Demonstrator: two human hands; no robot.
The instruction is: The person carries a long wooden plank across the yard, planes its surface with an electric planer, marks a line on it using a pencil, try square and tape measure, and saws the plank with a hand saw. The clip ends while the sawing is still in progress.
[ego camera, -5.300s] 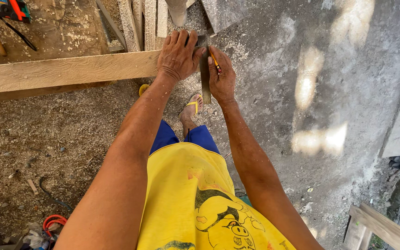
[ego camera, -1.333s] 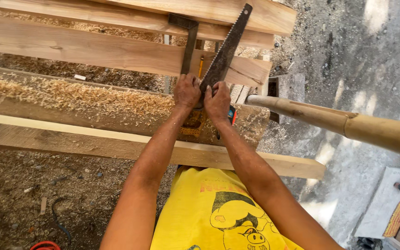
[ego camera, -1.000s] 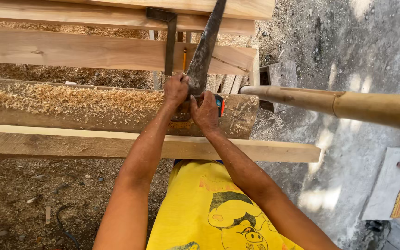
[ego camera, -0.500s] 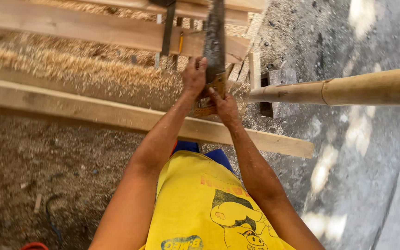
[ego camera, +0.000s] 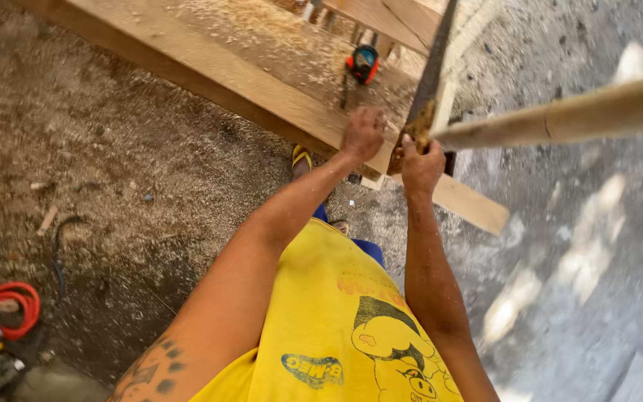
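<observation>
Where the dirt floor (ego camera: 113,149) fills my left side, I see a coil of red hose (ego camera: 10,298) near the lower corner, and a long wooden plank (ego camera: 210,71) runs slantwise across the top, dusted with sawdust. A small red and black tool (ego camera: 364,62) lies beyond it. My left hand (ego camera: 364,132) is curled into a loose fist at the plank's near edge; whether it grips anything I cannot tell. Just beside it, my right hand (ego camera: 420,162) is wrapped tight around the handle of a hand saw (ego camera: 432,71), whose blade rises steeply towards the top edge. A pale round pole (ego camera: 582,115) crosses over on the right, above grey concrete ground (ego camera: 597,260).
</observation>
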